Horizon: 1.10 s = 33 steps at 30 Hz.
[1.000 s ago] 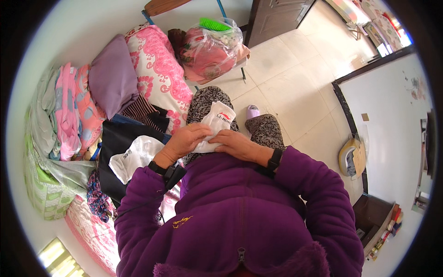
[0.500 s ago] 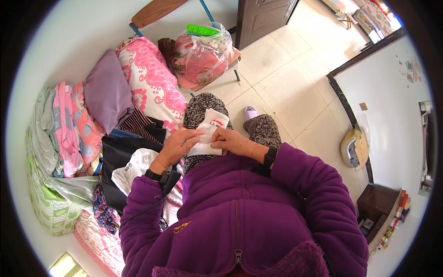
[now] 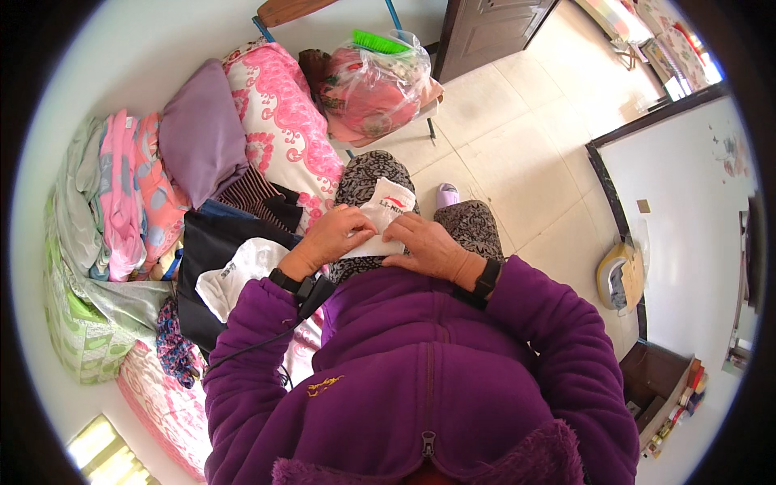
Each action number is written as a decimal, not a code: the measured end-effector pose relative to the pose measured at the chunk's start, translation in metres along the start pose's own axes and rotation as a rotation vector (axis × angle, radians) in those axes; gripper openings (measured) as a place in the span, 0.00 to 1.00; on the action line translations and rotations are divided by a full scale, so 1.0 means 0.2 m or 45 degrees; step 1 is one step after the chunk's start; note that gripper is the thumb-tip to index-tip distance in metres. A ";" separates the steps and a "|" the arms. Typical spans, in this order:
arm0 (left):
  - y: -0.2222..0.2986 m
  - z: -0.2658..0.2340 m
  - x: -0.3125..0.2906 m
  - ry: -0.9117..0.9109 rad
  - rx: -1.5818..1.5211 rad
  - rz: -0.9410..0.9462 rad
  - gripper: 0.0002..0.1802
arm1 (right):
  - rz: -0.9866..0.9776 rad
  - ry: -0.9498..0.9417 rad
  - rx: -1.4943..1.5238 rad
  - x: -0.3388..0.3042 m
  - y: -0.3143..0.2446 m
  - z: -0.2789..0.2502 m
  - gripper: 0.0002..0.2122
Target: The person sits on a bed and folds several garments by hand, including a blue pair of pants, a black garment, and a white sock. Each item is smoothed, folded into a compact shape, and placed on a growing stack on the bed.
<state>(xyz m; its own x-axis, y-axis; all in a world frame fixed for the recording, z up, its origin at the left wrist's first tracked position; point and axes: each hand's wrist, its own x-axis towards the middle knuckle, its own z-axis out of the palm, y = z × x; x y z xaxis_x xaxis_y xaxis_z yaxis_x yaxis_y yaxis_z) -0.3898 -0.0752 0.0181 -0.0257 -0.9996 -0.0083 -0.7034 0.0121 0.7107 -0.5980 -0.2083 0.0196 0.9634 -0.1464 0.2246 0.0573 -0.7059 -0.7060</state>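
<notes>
Since half a second ago, the right hand (image 3: 432, 248) has loosened from a bunched grip into a wider spread, and the left hand (image 3: 335, 236) has curled inward. Left fingers are bent, tips close together over the white sock (image 3: 378, 215); whether they pinch it, I cannot tell. It lies on the patterned trouser leg (image 3: 370, 171), between both hands. Right fingers rest on it, thumb apart. Best to steady one edge lightly while smoothing outward. Beyond, a clear plastic bag (image 3: 415, 71) holds a reddish bundle (image 3: 368, 99); a yellow-rimmed container (image 3: 608, 283) holds something grey.
</notes>
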 end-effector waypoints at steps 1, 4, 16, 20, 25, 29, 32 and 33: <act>0.01 -0.01 0.00 -0.017 -0.005 -0.016 0.07 | 0.072 -0.021 0.042 0.00 0.00 0.01 0.10; 0.03 -0.02 0.00 0.158 0.134 0.193 0.09 | 0.260 -0.091 0.210 0.00 0.02 0.02 0.11; 0.02 -0.10 0.04 -0.165 -0.096 0.052 0.17 | 0.921 -0.024 0.718 -0.03 0.11 0.07 0.11; -0.03 -0.05 0.07 -0.078 -0.078 -0.063 0.16 | 0.850 0.019 0.429 -0.02 0.10 0.07 0.10; -0.08 0.02 0.07 -0.066 -0.011 -0.155 0.16 | 0.272 0.271 -0.245 0.01 0.02 0.02 0.10; -0.12 0.04 0.11 -0.166 0.048 -0.277 0.16 | 0.138 0.023 -0.234 0.04 0.00 0.01 0.16; -0.13 0.06 0.10 0.009 -0.150 -0.345 0.18 | 0.212 -0.064 -0.187 0.06 0.04 0.03 0.18; -0.12 0.08 0.09 0.075 -0.152 -0.413 0.20 | 0.262 -0.098 -0.194 0.07 0.06 0.04 0.18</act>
<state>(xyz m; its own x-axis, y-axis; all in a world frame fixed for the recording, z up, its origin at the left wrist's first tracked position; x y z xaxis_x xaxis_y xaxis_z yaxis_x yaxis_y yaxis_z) -0.3849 -0.0938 -0.0105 0.2291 -0.9507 -0.2089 -0.5804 -0.3057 0.7548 -0.5825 -0.2129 0.0096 0.9680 -0.2489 0.0311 -0.1763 -0.7636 -0.6212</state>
